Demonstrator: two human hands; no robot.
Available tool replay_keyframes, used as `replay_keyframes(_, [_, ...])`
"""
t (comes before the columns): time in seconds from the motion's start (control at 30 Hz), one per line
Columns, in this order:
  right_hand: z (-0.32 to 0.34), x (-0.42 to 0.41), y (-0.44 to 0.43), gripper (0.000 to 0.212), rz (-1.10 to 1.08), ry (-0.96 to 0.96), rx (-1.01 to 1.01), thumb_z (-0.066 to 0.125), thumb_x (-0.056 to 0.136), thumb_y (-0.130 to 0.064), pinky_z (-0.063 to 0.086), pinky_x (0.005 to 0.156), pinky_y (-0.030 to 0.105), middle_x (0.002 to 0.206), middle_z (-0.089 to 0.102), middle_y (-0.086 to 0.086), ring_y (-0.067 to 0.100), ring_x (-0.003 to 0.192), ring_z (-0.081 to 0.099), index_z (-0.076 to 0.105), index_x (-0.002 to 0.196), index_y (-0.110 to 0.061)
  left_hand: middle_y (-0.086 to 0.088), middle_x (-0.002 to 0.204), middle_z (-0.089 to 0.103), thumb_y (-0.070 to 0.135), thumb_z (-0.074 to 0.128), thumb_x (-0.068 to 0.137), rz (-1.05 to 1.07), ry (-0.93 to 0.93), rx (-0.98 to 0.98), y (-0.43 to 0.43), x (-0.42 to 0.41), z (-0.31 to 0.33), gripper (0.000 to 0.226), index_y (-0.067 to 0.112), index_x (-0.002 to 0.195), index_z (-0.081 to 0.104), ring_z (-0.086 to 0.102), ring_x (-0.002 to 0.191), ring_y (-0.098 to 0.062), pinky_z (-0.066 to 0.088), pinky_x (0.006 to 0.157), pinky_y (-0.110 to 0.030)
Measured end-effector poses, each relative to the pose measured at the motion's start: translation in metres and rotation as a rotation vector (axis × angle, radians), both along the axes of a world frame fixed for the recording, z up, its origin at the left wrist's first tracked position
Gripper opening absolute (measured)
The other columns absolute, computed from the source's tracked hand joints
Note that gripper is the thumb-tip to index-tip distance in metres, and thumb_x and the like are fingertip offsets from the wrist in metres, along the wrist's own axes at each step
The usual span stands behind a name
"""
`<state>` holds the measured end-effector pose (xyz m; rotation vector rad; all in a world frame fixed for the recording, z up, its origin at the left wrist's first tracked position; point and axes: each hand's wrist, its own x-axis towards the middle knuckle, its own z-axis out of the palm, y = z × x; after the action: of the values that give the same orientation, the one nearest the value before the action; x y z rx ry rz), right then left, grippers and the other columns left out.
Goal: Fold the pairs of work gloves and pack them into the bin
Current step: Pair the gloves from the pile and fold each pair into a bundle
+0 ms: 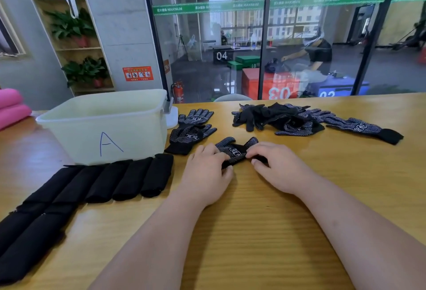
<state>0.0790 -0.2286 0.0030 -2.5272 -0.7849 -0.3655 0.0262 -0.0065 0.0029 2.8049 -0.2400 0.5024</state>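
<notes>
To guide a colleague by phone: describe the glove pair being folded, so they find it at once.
Find the white bin marked A on the table. Right of it lie two flat gloves; nearer the person sits the glove pair. Only it is bunched up, pinched by the left hand and right hand.

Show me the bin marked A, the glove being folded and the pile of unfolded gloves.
bin marked A [138, 137], head view, front wall right of the letter.
glove being folded [235, 151], head view, its dotted middle part.
pile of unfolded gloves [276, 117], head view, middle of the heap.
</notes>
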Motion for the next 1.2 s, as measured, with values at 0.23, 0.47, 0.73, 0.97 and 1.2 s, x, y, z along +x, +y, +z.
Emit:
replay_keyframes(0.23, [0.003, 0.001, -0.009, 0.032, -0.064, 0.118, 0.317, 0.068, 0.093, -0.008, 0.050, 0.099, 0.022, 0.108, 0.076, -0.023, -0.003, 0.103, 0.067, 0.083, 0.101, -0.035, 0.015, 0.143, 0.059, 0.046, 0.053, 0.106, -0.060, -0.002, -0.045, 0.000, -0.002, 0.000, 0.039, 0.030, 0.139, 0.065, 0.048, 0.136, -0.012, 0.031, 0.122, -0.036])
replay_keyframes(0.47, [-0.001, 0.010, -0.016, 0.024, -0.127, 0.158, 0.454, 0.078, 0.092, -0.013, 0.056, 0.101, 0.034, 0.100, 0.079, -0.015, -0.001, 0.098, 0.072, 0.082, 0.106, -0.032, 0.018, 0.132, 0.066, 0.044, 0.056, 0.105, -0.156, -0.018, -0.095, 0.001, -0.001, 0.000, 0.031, 0.031, 0.127, 0.072, 0.056, 0.126, -0.009, 0.034, 0.121, -0.046])
replay_keyframes(0.73, [0.008, 0.006, -0.023, 0.042, -0.352, -0.098, 0.192, 0.060, 0.102, -0.026, 0.037, 0.116, 0.034, 0.150, 0.052, -0.010, 0.018, 0.139, 0.042, 0.063, 0.144, -0.026, 0.019, 0.144, 0.061, 0.055, 0.055, 0.102, -0.287, 0.038, -0.059, -0.004, -0.005, 0.002, 0.046, 0.035, 0.143, 0.062, 0.046, 0.136, -0.010, 0.037, 0.118, -0.043])
replay_keyframes(0.97, [0.003, -0.005, -0.009, 0.038, -0.171, 0.054, -0.081, 0.060, 0.100, -0.054, 0.048, 0.107, 0.039, 0.137, 0.061, -0.018, 0.011, 0.128, 0.054, 0.070, 0.132, -0.035, 0.017, 0.144, 0.061, 0.047, 0.058, 0.104, -0.345, 0.008, -0.123, -0.009, -0.006, 0.000, 0.038, 0.030, 0.136, 0.069, 0.047, 0.136, -0.005, 0.040, 0.117, -0.037])
replay_keyframes(1.2, [0.007, 0.025, -0.049, 0.048, -0.389, 0.040, -0.073, 0.050, 0.107, -0.047, 0.027, 0.127, 0.039, 0.163, 0.045, -0.005, 0.017, 0.153, 0.035, 0.059, 0.149, -0.026, 0.024, 0.146, 0.056, 0.055, 0.045, 0.105, -0.312, 0.032, -0.052, -0.009, -0.004, -0.004, 0.043, 0.037, 0.139, 0.065, 0.042, 0.140, -0.004, 0.038, 0.118, -0.043])
